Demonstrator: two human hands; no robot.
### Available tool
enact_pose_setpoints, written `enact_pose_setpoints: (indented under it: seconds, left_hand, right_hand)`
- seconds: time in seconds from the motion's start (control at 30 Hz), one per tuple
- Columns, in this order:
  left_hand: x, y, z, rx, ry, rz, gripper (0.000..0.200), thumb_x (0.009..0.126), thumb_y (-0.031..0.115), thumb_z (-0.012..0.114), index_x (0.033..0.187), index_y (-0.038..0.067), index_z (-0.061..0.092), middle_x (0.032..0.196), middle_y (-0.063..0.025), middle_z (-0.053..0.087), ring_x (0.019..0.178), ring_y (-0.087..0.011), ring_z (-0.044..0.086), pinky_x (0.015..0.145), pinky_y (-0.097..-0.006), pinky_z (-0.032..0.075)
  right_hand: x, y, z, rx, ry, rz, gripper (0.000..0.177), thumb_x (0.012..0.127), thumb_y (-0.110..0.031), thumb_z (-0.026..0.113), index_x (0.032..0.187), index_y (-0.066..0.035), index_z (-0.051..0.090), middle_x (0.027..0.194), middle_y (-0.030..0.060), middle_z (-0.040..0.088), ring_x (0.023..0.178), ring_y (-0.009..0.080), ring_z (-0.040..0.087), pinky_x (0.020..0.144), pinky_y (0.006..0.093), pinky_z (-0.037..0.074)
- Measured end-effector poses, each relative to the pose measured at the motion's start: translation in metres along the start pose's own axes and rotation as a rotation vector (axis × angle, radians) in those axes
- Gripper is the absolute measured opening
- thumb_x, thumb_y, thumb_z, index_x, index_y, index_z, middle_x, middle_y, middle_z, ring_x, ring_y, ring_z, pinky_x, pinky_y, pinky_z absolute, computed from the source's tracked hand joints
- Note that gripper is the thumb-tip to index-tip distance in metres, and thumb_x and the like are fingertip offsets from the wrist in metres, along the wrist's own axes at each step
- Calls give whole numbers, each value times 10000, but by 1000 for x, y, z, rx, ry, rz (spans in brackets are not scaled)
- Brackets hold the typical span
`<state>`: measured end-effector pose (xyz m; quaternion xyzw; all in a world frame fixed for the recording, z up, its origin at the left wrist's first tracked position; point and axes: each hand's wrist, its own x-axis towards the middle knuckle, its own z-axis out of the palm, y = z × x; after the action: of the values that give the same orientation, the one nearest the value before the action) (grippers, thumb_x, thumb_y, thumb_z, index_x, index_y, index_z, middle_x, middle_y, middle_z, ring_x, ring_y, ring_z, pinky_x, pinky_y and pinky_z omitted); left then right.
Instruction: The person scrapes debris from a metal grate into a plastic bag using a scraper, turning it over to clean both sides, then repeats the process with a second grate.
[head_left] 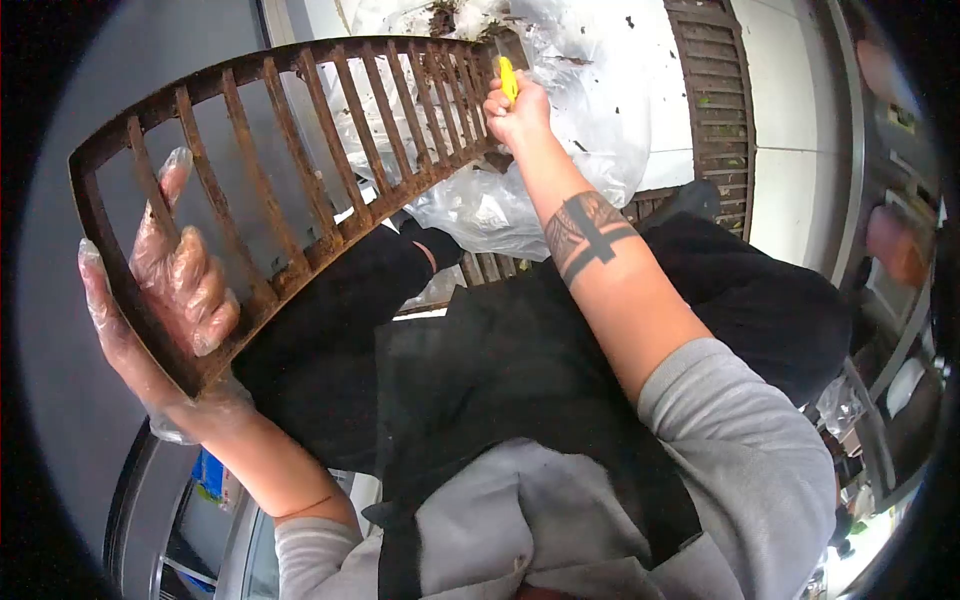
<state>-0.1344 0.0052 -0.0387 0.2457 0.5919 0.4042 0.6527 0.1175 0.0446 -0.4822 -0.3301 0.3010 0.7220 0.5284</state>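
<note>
A long rusty metal drain grate is tilted up across the left half of the head view. My left hand, in a clear plastic glove, supports its near end, with the thumb outside the end bar and the fingers through the slots. At the far end, my bare right hand is closed around a yellow-handled bladed tool. The blade points away from me, right by the grate's far end, and its exact kind is unclear. Dark crumbs of dirt lie beyond it on clear plastic sheeting.
Another slatted grate sits in the pale tiled floor on the right. My black-clad knees are bent on either side of the plastic. A grey panel stands close on the left, and shelving lines the right.
</note>
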Motion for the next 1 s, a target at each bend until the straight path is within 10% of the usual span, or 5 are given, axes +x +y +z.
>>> enact_pose_setpoints:
  seconds: [0.27,0.47,0.8,0.9,1.0]
  left_hand:
    - [-10,4,10,-13,-34,-6,814,1068,552,417,1618,-6,199,773,-35,460,561,-80,419,424,-212,369]
    - [-11,6,5,3,-31,8,828,1050,571,457,1564,-62,313,785,-42,482,567,-89,449,449,-223,390]
    - [-10,4,7,90,-22,18,857,1036,575,473,1585,-46,258,760,-44,475,547,-86,450,426,-212,391]
    - [-9,6,7,79,-1,0,860,1037,585,458,1591,-38,249,763,-47,483,546,-87,450,423,-224,386]
    - [-8,5,6,43,-9,11,801,1067,514,452,1606,-25,208,791,-43,476,550,-81,404,400,-206,347]
  right_hand:
    - [-50,-20,-34,-1657,301,-588,300,963,-282,609,966,-10,737,748,116,698,615,219,645,549,408,492]
    - [-86,10,-39,-1940,273,-586,317,860,-295,643,934,-14,768,948,276,731,945,439,715,876,501,550]
    - [-12,19,-11,-1896,290,-798,269,891,-198,596,969,6,752,907,277,735,806,429,728,754,514,569]
    - [-17,3,25,-511,200,-381,78,953,-137,599,988,-70,578,670,42,525,474,153,445,413,304,314]
    - [-41,-5,18,-932,206,-486,209,905,-137,562,761,-40,679,670,140,656,603,240,661,506,398,486]
